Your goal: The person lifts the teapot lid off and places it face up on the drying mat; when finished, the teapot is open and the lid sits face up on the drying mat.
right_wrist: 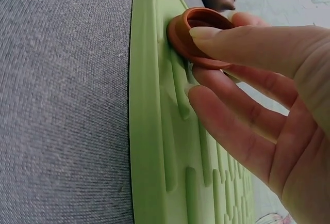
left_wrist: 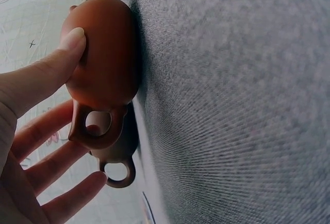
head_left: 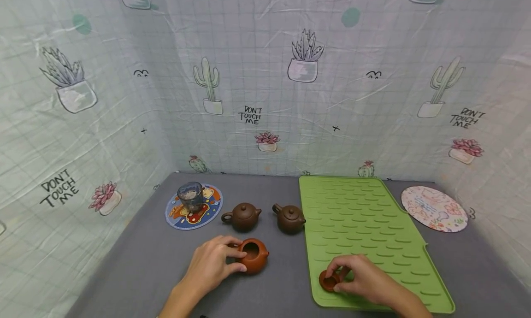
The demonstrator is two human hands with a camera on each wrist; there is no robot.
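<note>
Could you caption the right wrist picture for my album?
A right hand holds a round, reddish-brown, clay-looking lid, hollow side up, over a green, ridged, rubbery-looking mat.

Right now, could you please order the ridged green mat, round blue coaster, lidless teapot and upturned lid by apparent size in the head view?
Ridged green mat, largest
Round blue coaster
Lidless teapot
Upturned lid, smallest

The left hand (head_left: 217, 259), in a grip, points toward two o'clock; the right hand (head_left: 360, 279), pinching, points toward ten o'clock.
</note>
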